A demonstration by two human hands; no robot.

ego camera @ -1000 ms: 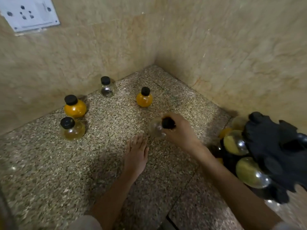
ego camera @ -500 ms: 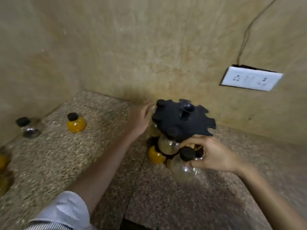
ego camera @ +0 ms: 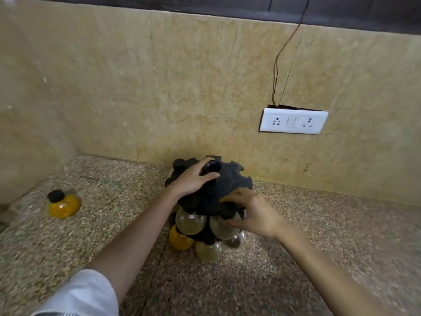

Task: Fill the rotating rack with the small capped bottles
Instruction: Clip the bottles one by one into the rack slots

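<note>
The black rotating rack (ego camera: 230, 185) stands on the speckled counter near the back wall, its notched top disc facing me. Several round capped bottles hang under it, among them a pale one (ego camera: 190, 221) and an orange one (ego camera: 180, 239). My left hand (ego camera: 193, 179) lies on the disc with fingers around the central knob (ego camera: 213, 166). My right hand (ego camera: 252, 213) grips the black cap of a clear bottle (ego camera: 222, 226) at a notch on the disc's near edge. One orange bottle with a black cap (ego camera: 63, 204) stands alone at the left.
A white socket plate (ego camera: 293, 122) with a thin wire above it sits on the tiled back wall. The counter (ego camera: 319, 236) runs into a corner at the far left, where another wall rises.
My view swung from the loose bottles to the rack. My right hand carried the clear bottle over to the disc's near edge, and my left hand moved from the rack's side onto the central knob.
</note>
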